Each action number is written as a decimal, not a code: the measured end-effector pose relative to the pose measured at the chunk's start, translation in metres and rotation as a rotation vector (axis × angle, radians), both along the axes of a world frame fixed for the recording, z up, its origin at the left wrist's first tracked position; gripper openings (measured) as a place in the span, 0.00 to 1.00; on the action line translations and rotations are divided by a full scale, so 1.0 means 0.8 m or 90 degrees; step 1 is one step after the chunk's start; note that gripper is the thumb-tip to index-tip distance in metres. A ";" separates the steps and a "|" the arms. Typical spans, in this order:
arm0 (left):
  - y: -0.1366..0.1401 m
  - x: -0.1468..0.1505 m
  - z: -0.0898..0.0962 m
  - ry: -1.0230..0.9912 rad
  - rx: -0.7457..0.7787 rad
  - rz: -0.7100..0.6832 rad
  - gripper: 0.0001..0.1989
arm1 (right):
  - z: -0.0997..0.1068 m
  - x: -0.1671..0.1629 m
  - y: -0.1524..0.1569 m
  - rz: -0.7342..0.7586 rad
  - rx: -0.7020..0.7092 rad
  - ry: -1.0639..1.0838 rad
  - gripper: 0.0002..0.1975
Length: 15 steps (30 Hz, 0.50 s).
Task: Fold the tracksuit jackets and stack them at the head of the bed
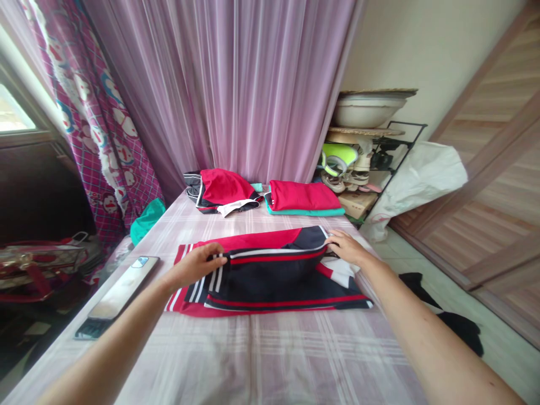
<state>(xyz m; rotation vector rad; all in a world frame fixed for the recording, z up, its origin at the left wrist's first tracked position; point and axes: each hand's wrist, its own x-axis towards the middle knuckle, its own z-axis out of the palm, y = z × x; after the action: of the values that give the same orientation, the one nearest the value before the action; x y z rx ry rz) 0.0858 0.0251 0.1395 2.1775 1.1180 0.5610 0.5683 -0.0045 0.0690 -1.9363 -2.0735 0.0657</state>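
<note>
A black and red jacket (270,281) with white stripes lies partly folded across the middle of the checked bedspread. My left hand (201,263) pinches its striped left end near the upper fold. At the right end my right hand (343,246) grips the dark, white-piped edge. Between the two hands the edge is lifted a little and runs nearly straight. A white and red part (337,273) of the garment shows beneath the right hand. Some of the right fingertips are hidden by the cloth.
Behind the jacket sit a crumpled red and black garment (225,188) and a neatly folded red and teal stack (304,197). A phone (124,287) lies on the left. Purple curtains (261,84) hang at the back. A rack (399,163) with shoes and a basin (367,109) stands right.
</note>
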 end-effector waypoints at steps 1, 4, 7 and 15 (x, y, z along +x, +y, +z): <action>0.011 -0.015 0.002 -0.029 -0.031 0.040 0.20 | 0.005 -0.002 0.007 0.007 0.004 0.012 0.12; 0.044 -0.055 -0.009 -0.066 -0.075 0.191 0.26 | 0.020 -0.021 0.030 0.036 0.003 0.041 0.11; 0.070 -0.076 -0.033 -0.007 -0.014 0.314 0.24 | 0.028 -0.049 0.054 0.047 -0.023 0.046 0.12; 0.093 -0.064 -0.059 0.226 0.074 0.412 0.19 | 0.015 -0.096 0.096 -0.117 -0.038 -0.033 0.13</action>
<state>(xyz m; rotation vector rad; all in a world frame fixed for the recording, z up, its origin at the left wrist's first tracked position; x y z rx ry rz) 0.0346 0.0998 0.0919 2.0331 2.0570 0.5225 0.4916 0.0727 0.0811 -2.1762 -1.9355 0.0385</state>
